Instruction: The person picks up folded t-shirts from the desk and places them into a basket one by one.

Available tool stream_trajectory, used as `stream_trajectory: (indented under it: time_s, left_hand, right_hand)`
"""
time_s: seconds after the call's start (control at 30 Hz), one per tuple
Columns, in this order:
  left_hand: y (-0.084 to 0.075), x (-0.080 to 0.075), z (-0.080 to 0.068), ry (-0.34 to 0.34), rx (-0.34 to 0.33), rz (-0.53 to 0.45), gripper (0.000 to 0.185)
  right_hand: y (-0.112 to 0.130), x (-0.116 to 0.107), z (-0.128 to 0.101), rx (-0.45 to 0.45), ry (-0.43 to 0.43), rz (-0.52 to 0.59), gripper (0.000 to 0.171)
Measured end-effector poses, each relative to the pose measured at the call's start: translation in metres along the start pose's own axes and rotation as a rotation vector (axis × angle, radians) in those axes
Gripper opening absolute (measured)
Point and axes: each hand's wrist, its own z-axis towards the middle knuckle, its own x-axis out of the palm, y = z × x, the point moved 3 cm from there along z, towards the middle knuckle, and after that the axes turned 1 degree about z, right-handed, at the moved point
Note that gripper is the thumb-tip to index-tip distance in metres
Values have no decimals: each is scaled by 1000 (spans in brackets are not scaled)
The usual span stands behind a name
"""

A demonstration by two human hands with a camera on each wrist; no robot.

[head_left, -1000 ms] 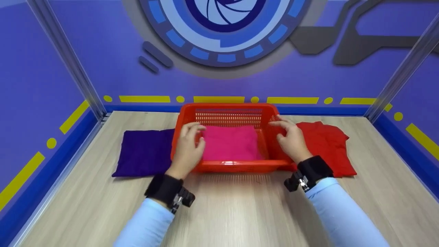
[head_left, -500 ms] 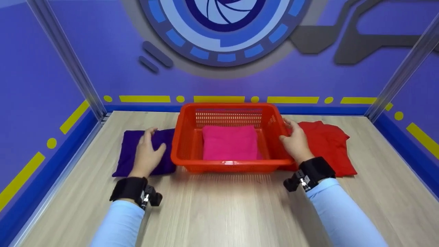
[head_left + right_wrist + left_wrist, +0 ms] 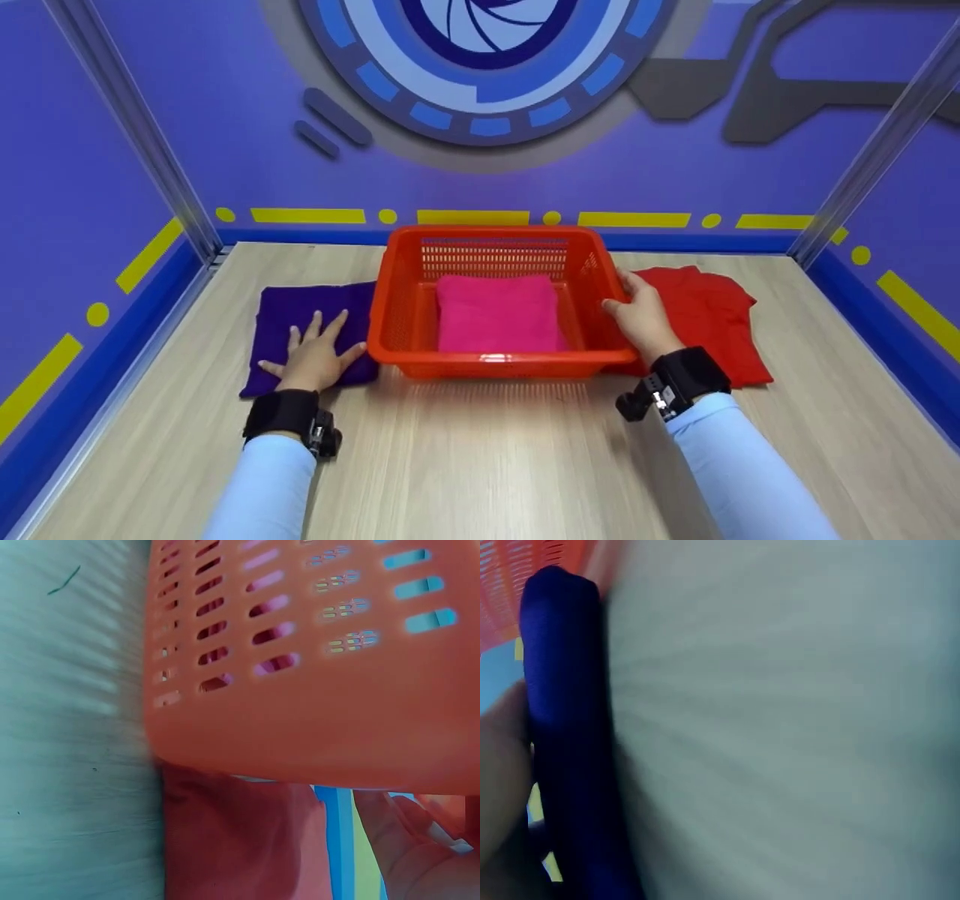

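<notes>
Item 1, nearest: pale wood-grain surface (image 3: pixel 480 450), filling the lower half of the head view; two light-blue sleeves enter from the bottom edge, each with a black wrist strap.

Item 2: left hand (image 3: pixel 313 358), lower left of centre. Fingers spread straight, palm flat on the purple cloth (image 3: pixel 300 330). Cloth is deep violet, folded into a rough rectangle, lying flat on the surface, its right edge touching the basket's left wall. The left wrist view shows its folded edge (image 3: pixel 566 735) as a thick dark-blue band, blurred.

Item 3: right hand (image 3: pixel 637 319), right of centre. Fingers curled round the right rim of the orange basket (image 3: pixel 491 234). Basket is rectangular plastic with slotted walls (image 3: pixel 300 652), at frame centre on the surface.

Item 4: pink cloth (image 3: pixel 496 322), folded square, lying inside the basket on its floor.

Item 5: red cloth (image 3: pixel 709 315), folded loosely, on the surface right of the basket, partly under the basket's edge.

Item 6, farthest: purple wall with yellow dashes.
</notes>
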Motion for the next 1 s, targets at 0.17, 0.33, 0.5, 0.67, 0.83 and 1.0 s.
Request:
stream_trajectory:
  time_s: [0.17,0.33,0.5,0.67,0.83,1.0]
  left_hand:
    - [-6,-4,-5,-2,1,103,80]
    - [-8,-6,-14,31,6,156,80]
    - [-6,-8,-25,71,37,176,80]
    - [-4,-8,-38,87,80,185,80]
    - [-2,-4,-53,101,87,194,81]
    - [2,-1,-67,129,75,208,84]
  right_hand:
    - [0,0,0,-4,2,13,69]
    - [0,1,0,-7,6,19,69]
    - [0,1,-1,-5,6,22,69]
    - [0,1,-2,-23,7,9,69]
    - [-2,0,-2,-30,15,9,69]
    - [-1,0,-1,-21,24,20,69]
